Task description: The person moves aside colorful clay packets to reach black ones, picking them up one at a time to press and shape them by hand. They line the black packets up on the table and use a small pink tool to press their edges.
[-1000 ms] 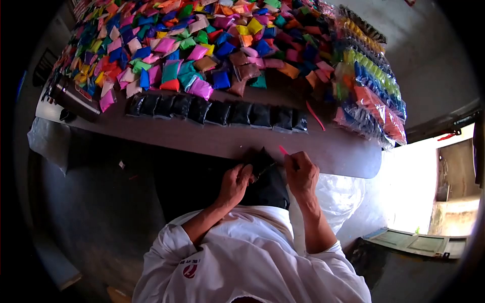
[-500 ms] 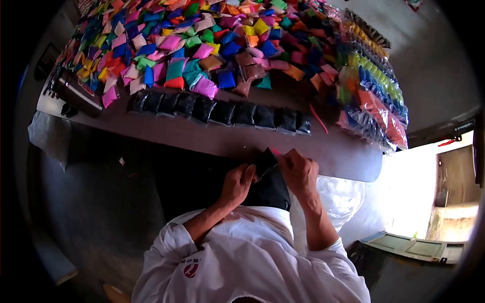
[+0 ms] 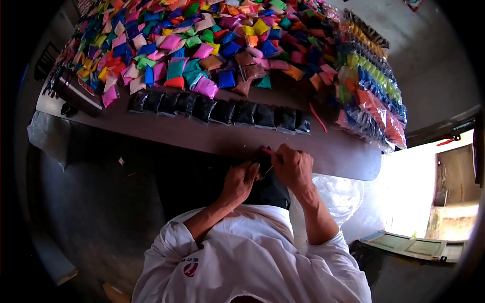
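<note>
My left hand [image 3: 239, 182] is closed on a small black packet [image 3: 262, 162] just off the table's near edge, above my lap. Much of the packet is covered by my fingers and blends into the dark trousers. Beside it, my right hand [image 3: 293, 169] is closed, with a small pink strip [image 3: 268, 150] poking out at its fingertips. The hands are close together, the right one slightly higher. On the table in front of them, several black packets [image 3: 245, 114] lie side by side in a row.
A big heap of colourful packets [image 3: 202, 50] covers the back of the brown table [image 3: 202, 136]. Bundled clear bags of packets [image 3: 374, 101] line the right side. A red strip [image 3: 318, 117] lies near the row's right end. A dark flask [image 3: 78, 93] rests at left.
My right hand has shifted slightly left and up, closer to my left hand. The black packet has tilted and shows less. The row and heap are unchanged.
</note>
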Demonstrator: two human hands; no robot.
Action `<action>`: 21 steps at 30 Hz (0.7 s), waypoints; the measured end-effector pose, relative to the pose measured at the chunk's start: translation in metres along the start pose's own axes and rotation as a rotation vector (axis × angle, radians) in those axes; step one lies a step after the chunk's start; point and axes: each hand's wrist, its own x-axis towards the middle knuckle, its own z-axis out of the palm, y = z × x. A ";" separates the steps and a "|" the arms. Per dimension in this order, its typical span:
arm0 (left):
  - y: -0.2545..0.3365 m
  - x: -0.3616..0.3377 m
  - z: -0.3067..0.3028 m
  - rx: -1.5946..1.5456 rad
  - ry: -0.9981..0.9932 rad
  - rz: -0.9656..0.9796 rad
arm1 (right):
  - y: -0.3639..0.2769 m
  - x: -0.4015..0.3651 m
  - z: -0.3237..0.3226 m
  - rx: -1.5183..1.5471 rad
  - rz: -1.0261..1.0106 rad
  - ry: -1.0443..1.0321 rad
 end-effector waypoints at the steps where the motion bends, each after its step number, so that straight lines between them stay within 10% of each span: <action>1: -0.001 0.000 0.001 0.004 0.015 0.009 | 0.005 0.002 0.001 -0.001 -0.001 0.000; 11: -0.012 -0.002 -0.001 0.015 0.015 0.019 | -0.009 -0.004 0.000 0.098 -0.222 0.002; 21: -0.025 -0.007 0.002 -0.092 0.072 -0.027 | 0.013 -0.014 -0.003 0.208 0.040 0.006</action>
